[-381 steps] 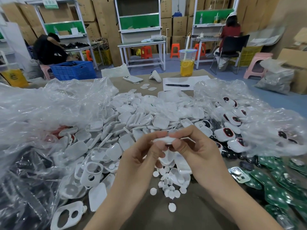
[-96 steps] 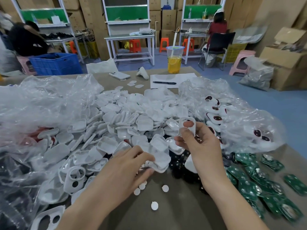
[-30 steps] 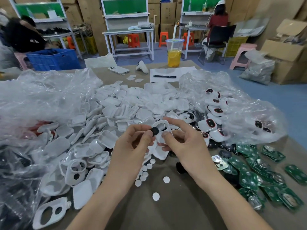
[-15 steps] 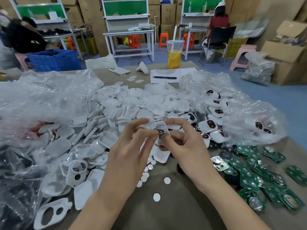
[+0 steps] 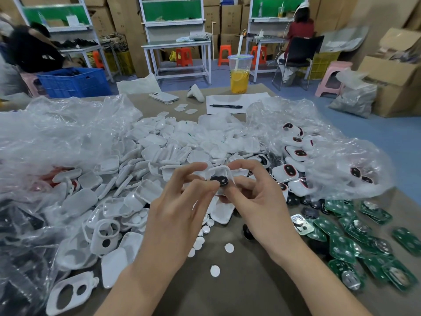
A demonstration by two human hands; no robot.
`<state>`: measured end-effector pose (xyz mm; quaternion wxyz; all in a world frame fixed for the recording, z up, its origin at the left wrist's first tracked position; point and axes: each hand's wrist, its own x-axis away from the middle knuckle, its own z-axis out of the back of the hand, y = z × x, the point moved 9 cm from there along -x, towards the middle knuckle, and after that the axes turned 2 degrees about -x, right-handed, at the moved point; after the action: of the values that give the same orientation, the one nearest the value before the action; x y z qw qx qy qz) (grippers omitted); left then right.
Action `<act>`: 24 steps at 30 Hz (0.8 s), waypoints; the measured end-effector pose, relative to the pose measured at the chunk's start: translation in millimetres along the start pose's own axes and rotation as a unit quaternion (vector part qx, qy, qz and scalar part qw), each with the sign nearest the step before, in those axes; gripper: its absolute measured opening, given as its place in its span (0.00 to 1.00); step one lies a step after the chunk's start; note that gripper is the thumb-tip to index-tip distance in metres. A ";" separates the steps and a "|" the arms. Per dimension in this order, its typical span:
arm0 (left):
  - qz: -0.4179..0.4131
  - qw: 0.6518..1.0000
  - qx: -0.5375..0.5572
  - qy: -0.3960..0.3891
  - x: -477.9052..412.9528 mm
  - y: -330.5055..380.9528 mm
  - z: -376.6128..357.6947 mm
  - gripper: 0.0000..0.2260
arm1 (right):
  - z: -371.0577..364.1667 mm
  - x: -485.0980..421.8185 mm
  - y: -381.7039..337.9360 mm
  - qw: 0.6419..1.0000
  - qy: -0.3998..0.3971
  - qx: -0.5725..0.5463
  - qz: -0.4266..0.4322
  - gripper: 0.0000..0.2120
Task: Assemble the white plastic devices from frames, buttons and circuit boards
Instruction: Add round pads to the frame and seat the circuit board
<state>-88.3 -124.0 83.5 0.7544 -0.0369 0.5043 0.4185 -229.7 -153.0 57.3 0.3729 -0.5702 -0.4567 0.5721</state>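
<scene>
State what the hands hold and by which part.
One white frame: the right hand pinches its right side, the left hand its left edge, with a fingertip on the black button in it.

This is a small assembly workshop. Stacked cardboard cartons (image 5: 230, 17) line the back wall behind steel workbenches (image 5: 177, 43) and plastic stools (image 5: 183, 56). The worktop (image 5: 239, 293) is heaped with white plastic shells (image 5: 173, 142) and green circuit boards (image 5: 341, 247).

On our bench we count two hands, the left hand (image 5: 180, 215) and the right hand (image 5: 257, 201), one white frame (image 5: 218, 167), one black button (image 5: 219, 179), one drink cup (image 5: 239, 74), one phone (image 5: 163, 97), one pen (image 5: 225, 106), and white shells (image 5: 155, 153) and green circuit boards (image 5: 344, 247) too many to number.
</scene>
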 end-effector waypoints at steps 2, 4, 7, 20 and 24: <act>-0.005 1.000 -0.001 0.010 0.1 1.4 0.3 0.05 | -0.3 0.1 0.9 1.000 0.000 0.006 0.000 0.09; -0.001 1.000 0.000 0.026 -0.5 2.5 2.8 0.04 | 1.2 -0.6 3.4 1.000 0.007 0.013 -0.004 0.10; 0.026 0.999 0.000 0.048 -1.8 2.9 8.9 0.03 | 8.5 -2.1 8.1 0.999 0.038 0.025 -0.010 0.13; -0.010 0.974 -0.062 -0.218 13.7 10.7 -35.5 0.12 | 34.3 -9.4 20.9 0.992 0.112 -0.051 -0.022 0.21; 0.103 0.989 -0.051 -0.092 0.5 -18.9 0.5 0.11 | 23.0 -9.7 28.7 0.992 0.072 -0.090 -0.051 0.27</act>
<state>-75.2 -135.6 76.4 0.7474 0.0157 0.4121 0.5208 -249.2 -173.1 31.6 0.3806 -0.6171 -0.5064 0.4668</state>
